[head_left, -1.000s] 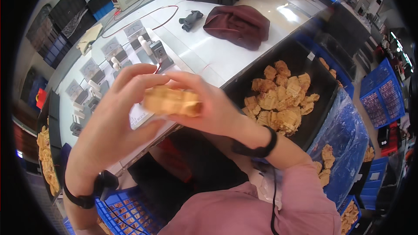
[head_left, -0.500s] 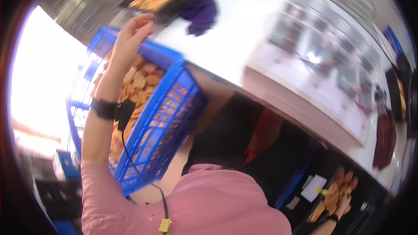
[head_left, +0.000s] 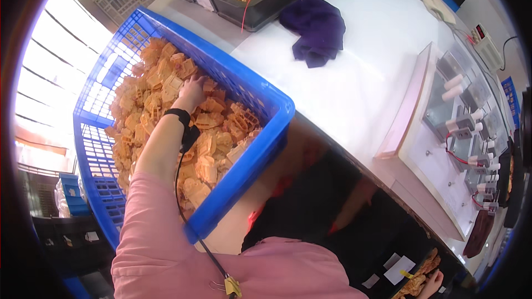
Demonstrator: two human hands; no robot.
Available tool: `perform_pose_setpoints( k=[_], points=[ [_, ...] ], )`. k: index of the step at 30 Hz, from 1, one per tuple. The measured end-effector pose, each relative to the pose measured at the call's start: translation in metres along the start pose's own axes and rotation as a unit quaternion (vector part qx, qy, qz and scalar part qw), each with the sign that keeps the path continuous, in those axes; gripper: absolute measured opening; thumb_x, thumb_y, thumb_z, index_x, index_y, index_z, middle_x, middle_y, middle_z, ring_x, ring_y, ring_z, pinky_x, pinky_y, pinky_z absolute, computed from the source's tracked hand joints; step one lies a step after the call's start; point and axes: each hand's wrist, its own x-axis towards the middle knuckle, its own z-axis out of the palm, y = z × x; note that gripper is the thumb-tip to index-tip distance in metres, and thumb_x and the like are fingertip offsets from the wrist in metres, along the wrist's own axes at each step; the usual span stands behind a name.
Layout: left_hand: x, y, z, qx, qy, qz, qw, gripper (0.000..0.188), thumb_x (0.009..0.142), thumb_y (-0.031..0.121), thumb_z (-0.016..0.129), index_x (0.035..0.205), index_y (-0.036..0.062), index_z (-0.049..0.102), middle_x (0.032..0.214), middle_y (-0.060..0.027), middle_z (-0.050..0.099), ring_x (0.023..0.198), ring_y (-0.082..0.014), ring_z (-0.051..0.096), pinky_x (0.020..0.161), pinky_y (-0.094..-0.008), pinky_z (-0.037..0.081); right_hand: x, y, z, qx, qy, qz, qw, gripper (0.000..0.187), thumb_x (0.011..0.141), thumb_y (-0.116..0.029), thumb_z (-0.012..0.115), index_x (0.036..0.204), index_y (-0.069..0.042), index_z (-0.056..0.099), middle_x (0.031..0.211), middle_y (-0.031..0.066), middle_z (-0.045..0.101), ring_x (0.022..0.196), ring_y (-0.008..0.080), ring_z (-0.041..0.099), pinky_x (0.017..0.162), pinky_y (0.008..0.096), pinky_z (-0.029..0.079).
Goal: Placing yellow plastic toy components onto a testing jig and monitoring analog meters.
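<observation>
Your left hand is buried among the orange plastic parts in the blue crate, fingers closing on one. Your right hand, far off, touches similar parts; its grip is unclear. Beyond lies a purple cloth.

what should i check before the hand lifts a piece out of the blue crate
1. Left hand is on the orange moulded plastic parts: ok, it rests on top of the heap.
2. Fingers closed round one part: cannot tell, the fingers are buried in the heap.
3. Blue plastic lattice crate is well stocked: ok, it is piled high.
4. Cord from the black wristband runs free of the crate: ok, it trails along the pink sleeve.
5. Right hand is free: cannot tell, only part of it shows at the lower edge beside more orange parts.
</observation>
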Motion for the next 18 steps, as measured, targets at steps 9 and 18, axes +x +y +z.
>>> perform_pose_setpoints(
  k=[9,18],
  points=[
    [0.015,0.008,0.032,-0.034,0.066,-0.044,0.996,0.026,0.096,0.032,0.059,0.12,0.0219,0.062,0.132,-0.0133,0.053,0.115,-0.0379,0.059,0.09,-0.0496,0.051,0.048,-0.068,-0.061,0.303,0.138,0.053,0.941,0.038,0.104,-0.034,0.055,0.13,-0.006,0.06,0.113,0.003,0.062,0.102,0.009,0.057,0.085,0.0233,0.045],
    [-0.057,-0.025,-0.025,-0.181,0.156,0.038,0.97,0.036,0.079,0.001,0.06,0.114,0.0081,0.06,0.108,-0.0156,0.059,0.091,-0.032,0.062,0.083,-0.0417,0.051,0.061,-0.308,-0.06,0.317,0.115,-0.261,0.905,0.03,0.107,-0.019,0.049,0.127,0.0,0.059,0.105,0.0056,0.063,0.086,0.0091,0.052,0.084,0.0246,0.044]
  ],
)
